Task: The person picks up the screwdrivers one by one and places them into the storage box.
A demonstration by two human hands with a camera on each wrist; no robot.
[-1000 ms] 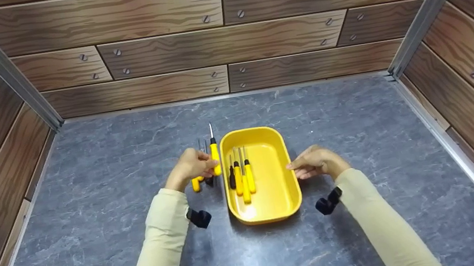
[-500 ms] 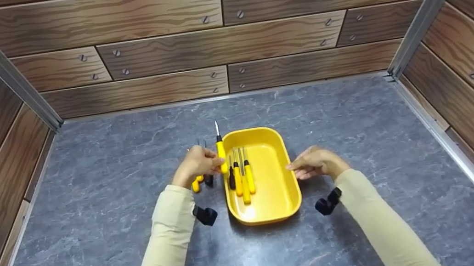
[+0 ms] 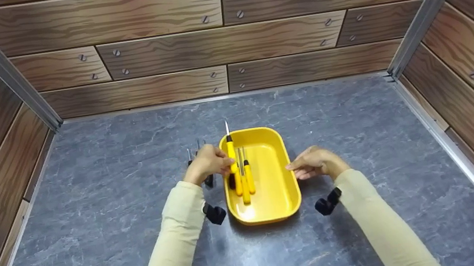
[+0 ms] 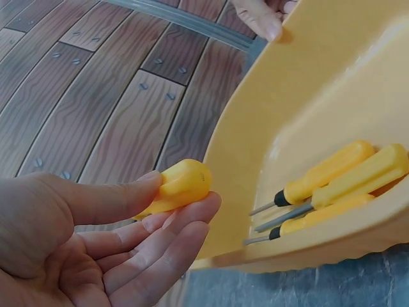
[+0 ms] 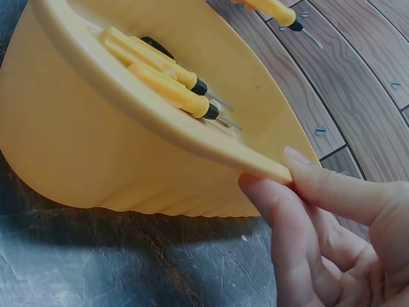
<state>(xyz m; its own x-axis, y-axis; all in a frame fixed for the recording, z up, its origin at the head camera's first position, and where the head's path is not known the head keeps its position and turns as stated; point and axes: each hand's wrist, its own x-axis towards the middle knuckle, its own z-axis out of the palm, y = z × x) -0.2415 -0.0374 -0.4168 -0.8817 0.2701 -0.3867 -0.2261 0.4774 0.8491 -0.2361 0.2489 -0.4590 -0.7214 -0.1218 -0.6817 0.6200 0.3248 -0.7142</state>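
Observation:
My left hand [image 3: 208, 162] pinches a yellow-handled screwdriver [image 3: 230, 150] between thumb and fingers. It is over the left rim of a yellow tray [image 3: 275, 208], blade pointing away from me. The handle's end [image 4: 186, 182] shows in the left wrist view, apart from the tray's contents. Several screwdrivers [image 3: 250, 180] lie side by side in the tray's left half. A black handle [image 5: 157, 45] among them is partly covered. On the right, my right hand [image 3: 317, 161] grips the tray's rim, thumb [image 5: 319, 176] on top and index finger [image 5: 271, 198] beneath.
More screwdrivers, one with a dark handle [image 3: 209, 181], lie on the grey marbled table [image 3: 114, 215] left of the tray, partly hidden by my left hand. Wood-patterned walls [image 3: 224, 44] enclose the back and both sides.
My left hand has moved right with the screwdriver, from beside the tray to over its left side. More of the screwdrivers on the table show behind it. The right hand stays at the rim.

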